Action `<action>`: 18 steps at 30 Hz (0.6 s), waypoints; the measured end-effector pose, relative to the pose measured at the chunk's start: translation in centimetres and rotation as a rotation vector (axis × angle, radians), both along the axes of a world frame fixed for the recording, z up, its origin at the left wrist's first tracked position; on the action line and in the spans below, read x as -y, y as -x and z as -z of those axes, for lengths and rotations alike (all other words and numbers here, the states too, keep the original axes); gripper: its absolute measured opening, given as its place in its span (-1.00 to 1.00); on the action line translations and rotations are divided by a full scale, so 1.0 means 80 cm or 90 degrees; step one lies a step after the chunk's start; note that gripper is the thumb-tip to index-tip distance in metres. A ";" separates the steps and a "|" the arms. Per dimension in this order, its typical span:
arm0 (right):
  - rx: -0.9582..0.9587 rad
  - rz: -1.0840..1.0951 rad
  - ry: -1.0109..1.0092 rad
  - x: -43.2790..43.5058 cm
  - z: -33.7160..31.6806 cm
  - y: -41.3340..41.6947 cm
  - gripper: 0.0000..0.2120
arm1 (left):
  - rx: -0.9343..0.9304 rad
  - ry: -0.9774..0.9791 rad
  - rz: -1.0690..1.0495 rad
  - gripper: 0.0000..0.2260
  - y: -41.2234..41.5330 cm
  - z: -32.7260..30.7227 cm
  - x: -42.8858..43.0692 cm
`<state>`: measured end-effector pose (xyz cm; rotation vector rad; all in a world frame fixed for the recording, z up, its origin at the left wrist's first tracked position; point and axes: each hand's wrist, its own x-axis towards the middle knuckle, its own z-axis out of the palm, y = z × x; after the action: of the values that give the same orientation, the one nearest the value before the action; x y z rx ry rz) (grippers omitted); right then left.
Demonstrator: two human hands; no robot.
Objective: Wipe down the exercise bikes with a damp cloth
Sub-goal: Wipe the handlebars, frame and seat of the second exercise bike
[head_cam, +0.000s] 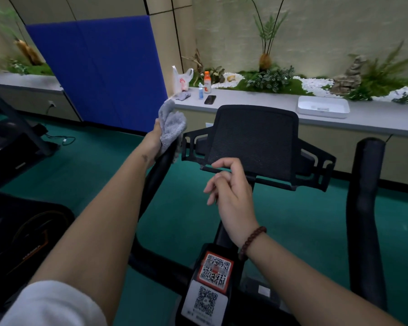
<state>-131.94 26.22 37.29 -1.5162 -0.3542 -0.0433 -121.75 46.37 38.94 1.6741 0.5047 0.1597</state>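
A black exercise bike point(250, 142) stands right in front of me, with a mesh tablet holder at its top and two upright padded handlebars. My left hand point(154, 137) grips a grey cloth point(171, 123) and presses it around the top end of the left handlebar point(159, 170). Below the holder's lower edge, my right hand point(231, 191) hovers with its fingers loosely curled and nothing in it; a bead bracelet circles the wrist. The right handlebar point(365, 208) stands untouched. QR-code stickers point(214, 271) sit on the bike's stem.
A grey ledge point(257, 102) runs behind the bike with a phone point(210, 99), bottles point(207, 82), a plastic bag, another grey cloth point(183, 95) and a white tray point(323, 106). A blue mat point(99, 71) leans against the wall. Other black machines point(17, 161) stand at left on green floor.
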 end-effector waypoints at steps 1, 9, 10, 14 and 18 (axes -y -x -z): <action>0.004 -0.003 0.002 -0.001 0.001 0.001 -0.73 | -0.011 -0.029 0.008 -0.50 0.014 0.002 0.003; 0.040 -0.037 0.040 -0.007 0.004 0.013 -0.72 | -0.126 -0.426 0.048 -0.52 0.081 0.032 0.003; 0.042 -0.039 0.042 -0.007 0.004 0.015 -0.73 | -0.144 -0.462 0.041 -0.53 0.087 0.032 0.006; 0.037 -0.030 0.039 -0.005 0.004 0.015 -0.80 | -0.210 -0.639 0.046 -0.50 0.112 0.036 0.015; 0.027 -0.026 0.032 -0.003 0.002 0.015 -0.81 | -0.217 -0.759 0.061 -0.35 0.149 0.040 0.023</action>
<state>-133.14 26.45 37.13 -1.5592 -0.4228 -0.0345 -133.66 44.55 35.71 2.9177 0.6295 0.1032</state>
